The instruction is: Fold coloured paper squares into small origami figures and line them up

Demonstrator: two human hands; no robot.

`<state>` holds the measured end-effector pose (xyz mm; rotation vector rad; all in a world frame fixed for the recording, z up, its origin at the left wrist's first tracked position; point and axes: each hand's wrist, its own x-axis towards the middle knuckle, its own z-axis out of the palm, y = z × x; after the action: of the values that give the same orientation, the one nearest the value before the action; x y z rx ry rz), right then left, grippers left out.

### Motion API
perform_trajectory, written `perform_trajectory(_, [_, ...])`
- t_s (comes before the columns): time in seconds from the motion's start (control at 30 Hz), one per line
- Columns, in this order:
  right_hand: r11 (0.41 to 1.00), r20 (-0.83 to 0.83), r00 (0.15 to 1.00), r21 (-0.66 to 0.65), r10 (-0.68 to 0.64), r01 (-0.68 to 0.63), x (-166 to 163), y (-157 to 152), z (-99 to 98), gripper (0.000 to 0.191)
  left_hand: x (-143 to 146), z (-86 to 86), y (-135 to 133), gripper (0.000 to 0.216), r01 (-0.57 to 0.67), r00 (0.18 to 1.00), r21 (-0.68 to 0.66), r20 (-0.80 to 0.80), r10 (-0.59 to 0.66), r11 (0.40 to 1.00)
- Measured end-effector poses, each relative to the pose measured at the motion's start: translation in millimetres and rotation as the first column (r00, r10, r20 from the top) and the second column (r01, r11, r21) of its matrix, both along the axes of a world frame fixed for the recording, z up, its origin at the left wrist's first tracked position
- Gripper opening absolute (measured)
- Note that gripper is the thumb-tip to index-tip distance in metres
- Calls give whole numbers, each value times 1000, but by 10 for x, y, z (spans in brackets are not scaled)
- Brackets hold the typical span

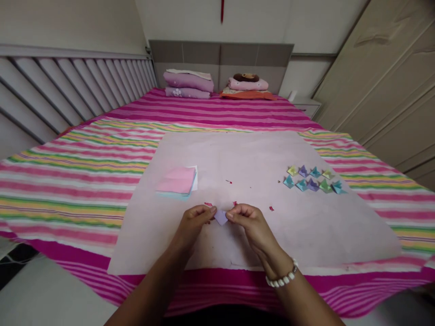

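Between my two hands is a small piece of folded lilac paper [221, 218], held above the pale sheet. My left hand [197, 222] pinches its left corner between thumb and fingers. On the opposite corner, my right hand [247, 222] has a like pinch; a white beaded bracelet [282, 278] circles that wrist. Just beyond my fingers lie small red bits [208, 204], partly hidden by the hands. A stack of pink and blue paper squares [176, 180] rests to the left. Several small folded paper pieces [312, 184] in yellow, purple, blue and green stand in two rows at right.
The large pale sheet [238, 154] covers the middle of a striped bedspread [68, 181]. A tiny red-tipped item [229, 182] and a red scrap [271, 208] lie on it. Folded bedding [188, 83] is stacked by the headboard [200, 54]. A railing [84, 90] runs along the left.
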<state>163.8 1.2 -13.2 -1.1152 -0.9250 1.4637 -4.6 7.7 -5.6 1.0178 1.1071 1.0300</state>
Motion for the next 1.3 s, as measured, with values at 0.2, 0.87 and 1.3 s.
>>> perform_trajectory(0.2, [994, -106, 994, -107, -38, 27, -40, -8, -20, 20, 33, 60, -25, 25, 94, 994, -30, -58, -95, 995])
perform_trajectory(0.87, [981, -352, 930, -192, -104, 37, -87, -33, -21, 26, 27, 11, -65, 45, 33, 973, -151, 232, 3, 988])
perform_trajectory(1.3, [985, -397, 918, -160, -4, -65, -96, -57, 3, 25, 6, -3, -37, 32, 93, 963, -101, 262, -64, 990])
